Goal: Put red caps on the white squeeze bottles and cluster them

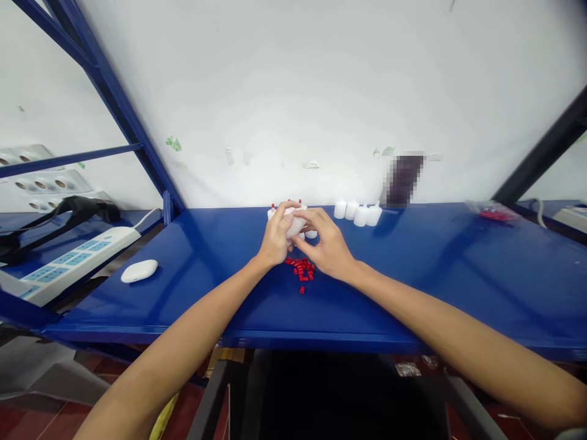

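Above the middle of the blue tabletop, my left hand (276, 235) is closed around a small white plastic bottle (296, 225). My right hand (326, 243) meets it from the other side, fingers curled and fingertips against the bottle. Its top end is partly covered by my fingers. Just below the hands lies a loose pile of small red caps (303, 269), with one cap (302, 290) apart at the front. Behind my hands stand several white bottles with red tips (271, 211), mostly hidden.
Several white bottles (361, 215) stand to the right near the wall on the blue table (440, 263). A white oval case (139, 271) and a power strip (82, 260) lie left. A clear bag with red pieces (498, 214) sits far right. Blue frame posts (121, 116) rise left.
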A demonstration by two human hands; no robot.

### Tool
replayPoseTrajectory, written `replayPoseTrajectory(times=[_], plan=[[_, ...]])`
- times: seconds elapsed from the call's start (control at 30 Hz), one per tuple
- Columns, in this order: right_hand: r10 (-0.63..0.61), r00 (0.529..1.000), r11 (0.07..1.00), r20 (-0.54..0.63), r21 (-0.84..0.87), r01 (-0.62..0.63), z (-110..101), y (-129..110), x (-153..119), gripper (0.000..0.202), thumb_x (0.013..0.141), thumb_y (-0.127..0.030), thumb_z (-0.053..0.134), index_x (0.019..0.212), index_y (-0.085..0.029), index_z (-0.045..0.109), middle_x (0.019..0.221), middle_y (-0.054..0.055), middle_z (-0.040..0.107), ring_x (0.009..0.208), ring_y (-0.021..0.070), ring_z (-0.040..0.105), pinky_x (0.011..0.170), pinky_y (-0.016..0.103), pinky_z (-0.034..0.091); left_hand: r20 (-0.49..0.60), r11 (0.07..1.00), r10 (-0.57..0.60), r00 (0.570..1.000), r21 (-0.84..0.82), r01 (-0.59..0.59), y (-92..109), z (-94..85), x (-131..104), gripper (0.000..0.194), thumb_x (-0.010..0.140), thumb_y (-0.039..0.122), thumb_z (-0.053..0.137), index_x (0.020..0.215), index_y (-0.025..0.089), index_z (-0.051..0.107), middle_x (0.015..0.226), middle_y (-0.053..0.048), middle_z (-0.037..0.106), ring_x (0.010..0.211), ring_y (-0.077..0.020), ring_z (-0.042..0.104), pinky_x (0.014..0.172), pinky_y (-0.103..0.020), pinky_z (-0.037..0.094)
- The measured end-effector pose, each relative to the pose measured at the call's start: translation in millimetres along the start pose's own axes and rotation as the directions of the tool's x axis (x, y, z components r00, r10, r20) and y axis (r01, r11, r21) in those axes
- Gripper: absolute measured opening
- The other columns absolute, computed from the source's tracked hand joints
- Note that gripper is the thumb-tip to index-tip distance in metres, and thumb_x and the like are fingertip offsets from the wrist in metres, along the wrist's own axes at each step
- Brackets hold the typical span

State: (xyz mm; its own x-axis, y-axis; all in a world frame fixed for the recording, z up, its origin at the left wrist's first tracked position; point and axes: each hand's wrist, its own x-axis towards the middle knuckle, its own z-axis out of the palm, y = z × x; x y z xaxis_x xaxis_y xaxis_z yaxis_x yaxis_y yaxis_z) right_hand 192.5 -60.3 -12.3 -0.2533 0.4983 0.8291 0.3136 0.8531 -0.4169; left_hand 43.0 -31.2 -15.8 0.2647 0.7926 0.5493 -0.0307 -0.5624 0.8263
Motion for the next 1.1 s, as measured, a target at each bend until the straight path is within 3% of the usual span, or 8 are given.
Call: replayPoseTrajectory(times=[0.2, 0.43, 0.63, 0.7, 0.77, 0.9, 0.97, 1.1], plan=[[0.045, 0.997, 0.997, 0.068, -0.063, -0.041, -8.1, -4.2, 1.8, 0.034, 0.09, -0.021, 0.064, 0.123, -0.027, 0.059, 0.115, 0.006, 0.066, 0.107, 0.0238, 0.061, 0.095, 0.045, 0.052, -0.018, 0.997, -0.071, 0.997, -0.006, 0.071, -1.5, -1.6, 3.0, 0.043, 0.093, 0.057, 0.041, 0.106, 0.019, 0.055, 0.071, -0.002, 0.06, 0.044, -0.0098, 0.048, 0.036, -0.022, 0.036], [0.084, 0.995, 0.994, 0.054, -0.08, -0.079, -6.7, -2.6, 0.5, 0.038, 0.095, -0.026, 0.056, 0.133, -0.028, 0.058, 0.13, 0.01, 0.055, 0.121, 0.0247, 0.056, 0.105, 0.048, 0.048, 0.003, 0.998, -0.064, 0.998, -0.004, 0.064, -1.1, -5.4, 11.3, 0.052, 0.09, 0.063, 0.051, 0.109, 0.015, 0.062, 0.062, 0.001, 0.054, 0.044, -0.0087, 0.044, 0.041, -0.024, 0.037], [0.14, 0.987, 0.988, -0.079, -0.061, -0.145, -22.1, 2.5, 1.9, 0.042, 0.083, -0.03, 0.07, 0.124, -0.024, 0.065, 0.11, 0.006, 0.067, 0.081, 0.0174, 0.063, 0.072, 0.034, 0.053, -0.087, 0.998, -0.055, 0.995, 0.021, 0.057, -8.0, -18.6, 17.1, 0.045, 0.094, 0.059, 0.046, 0.103, 0.017, 0.06, 0.059, 0.004, 0.049, 0.042, -0.0092, 0.044, 0.042, -0.025, 0.037], [0.138, 0.99, 0.984, -0.007, -0.117, -0.138, -25.4, 1.0, 0.4, 0.029, 0.082, -0.029, 0.069, 0.11, -0.022, 0.07, 0.093, 0.003, 0.069, 0.073, 0.0167, 0.062, 0.07, 0.033, 0.051, -0.154, 0.997, -0.065, 0.986, 0.026, 0.07, -12.2, -23.8, 19.2, 0.04, 0.096, 0.055, 0.042, 0.098, 0.018, 0.057, 0.059, 0.004, 0.049, 0.041, -0.0098, 0.045, 0.042, -0.025, 0.039], [0.133, 0.976, 0.978, 0.17, -0.185, -0.101, -25.7, -1.6, -0.8, 0.021, 0.085, -0.029, 0.064, 0.102, -0.021, 0.072, 0.09, 0.003, 0.071, 0.078, 0.0188, 0.063, 0.076, 0.035, 0.051, -0.201, 0.996, -0.077, 0.977, 0.034, 0.086, -15.3, -27.7, 20.8, 0.034, 0.097, 0.05, 0.039, 0.095, 0.019, 0.053, 0.058, 0.004, 0.048, 0.04, -0.0103, 0.046, 0.042, -0.025, 0.039], [0.095, 0.81, 0.971, 0.579, -0.232, 0.052, -19.7, -5.7, -1.8, 0.027, 0.095, -0.024, 0.05, 0.108, -0.021, 0.074, 0.106, 0.007, 0.073, 0.099, 0.0235, 0.065, 0.089, 0.04, 0.049, -0.21, 0.989, -0.073, 0.975, 0.108, 0.098, -15.5, -28.9, 20.0, 0.028, 0.098, 0.043, 0.034, 0.091, 0.02, 0.049, 0.057, 0.004, 0.048, 0.04, -0.0096, 0.044, 0.043, -0.024, 0.038], [0.102, 0.759, 0.965, 0.643, -0.248, 0.081, -15.9, -5.0, -2.8, 0.031, 0.095, -0.018, 0.047, 0.11, -0.019, 0.075, 0.108, 0.009, 0.072, 0.099, 0.024, 0.065, 0.089, 0.041, 0.049, -0.184, 0.985, -0.054, 0.981, 0.151, 0.082, -13.4, -27.2, 18.0, 0.026, 0.097, 0.039, 0.034, 0.09, 0.02, 0.05, 0.057, 0.004, 0.048, 0.041, -0.0097, 0.044, 0.044, -0.024, 0.037], [0.1, 0.755, 0.951, 0.648, -0.284, 0.118, -10.7, 0.7, -6.3, 0.033, 0.095, -0.016, 0.047, 0.108, -0.019, 0.076, 0.106, 0.009, 0.071, 0.097, 0.0241, 0.064, 0.089, 0.041, 0.05, -0.132, 0.973, -0.035, 0.991, 0.221, 0.064, -10.0, -23.8, 13.6, 0.024, 0.095, 0.035, 0.034, 0.09, 0.02, 0.052, 0.059, 0.004, 0.049, 0.043, -0.0102, 0.045, 0.047, -0.024, 0.038]])
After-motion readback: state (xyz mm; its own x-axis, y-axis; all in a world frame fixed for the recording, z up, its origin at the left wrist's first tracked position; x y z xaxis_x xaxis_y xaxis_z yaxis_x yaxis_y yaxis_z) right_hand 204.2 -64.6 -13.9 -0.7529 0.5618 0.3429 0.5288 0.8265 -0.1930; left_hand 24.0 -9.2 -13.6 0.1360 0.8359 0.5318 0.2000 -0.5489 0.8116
